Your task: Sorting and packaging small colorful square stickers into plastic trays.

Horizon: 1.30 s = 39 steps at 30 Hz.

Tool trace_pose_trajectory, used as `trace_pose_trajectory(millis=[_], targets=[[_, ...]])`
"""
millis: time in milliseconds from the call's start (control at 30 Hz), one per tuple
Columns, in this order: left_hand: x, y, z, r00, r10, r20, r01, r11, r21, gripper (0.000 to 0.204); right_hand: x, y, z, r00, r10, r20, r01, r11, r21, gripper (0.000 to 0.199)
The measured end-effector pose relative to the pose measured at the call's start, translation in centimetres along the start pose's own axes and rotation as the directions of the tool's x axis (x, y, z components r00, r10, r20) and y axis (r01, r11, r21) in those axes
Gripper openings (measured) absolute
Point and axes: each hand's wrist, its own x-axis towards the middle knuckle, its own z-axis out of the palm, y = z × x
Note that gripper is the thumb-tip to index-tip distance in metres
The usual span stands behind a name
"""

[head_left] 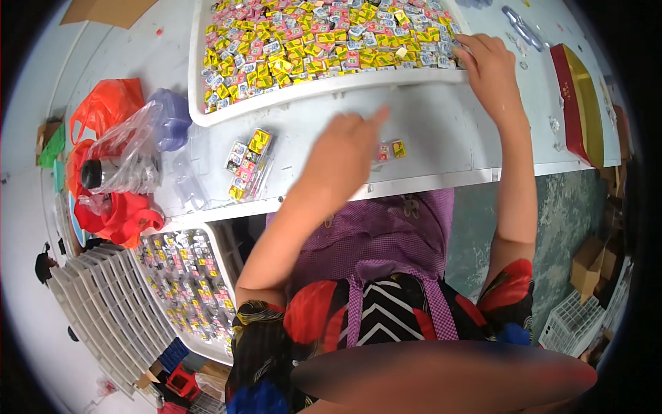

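A white tray (pixel 331 84) at the far side holds a great heap of tiny printed boxes (pixel 317 48) in yellow, pink and pale blue. My right hand (pixel 491 72) reaches over its right front corner, thumb and forefinger apart at the boxes there. Over the table just in front of the tray is my left hand (pixel 339 155), blurred, one finger stretched out and the others hidden. Beside its right edge lie a few tiny boxes (pixel 398 149), partly covered by the hand. To its left sits a clear case (pixel 249 165) with several such boxes in and on it.
At the left are red plastic bags (pixel 110 107), a steel flask (pixel 121 172) in clear plastic and a bluish plastic container (pixel 169 119). Below stands a white tray of filled clear packs (pixel 189 276) beside stacked trays (pixel 110 310). A red and gold box (pixel 578 103) lies at the right.
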Motion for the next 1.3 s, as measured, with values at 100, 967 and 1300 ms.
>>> trace_pose_trajectory(millis=[100, 967, 1300], targets=[[4.0, -2.4, -2.2, 0.967, 0.083, -0.241, -0.064, 0.994, 0.085, 0.028, 1.8, 1.0, 1.2, 0.983, -0.011, 0.184, 0.006, 1.0, 0.024, 0.018], [-4.0, -1.1, 0.3, 0.891, -0.448, -0.072, 0.397, 0.846, -0.356, 0.009, -7.6, -13.2, -0.3, 0.93, -0.004, 0.369, -0.247, 0.736, 0.63, 0.016], [-4.5, 0.0, 2.1, 0.924, -0.362, -0.127, 0.313, 0.903, -0.294, 0.01, -9.1, -14.5, 2.1, 0.963, -0.055, 0.264, -0.082, 0.874, 0.479, 0.017]])
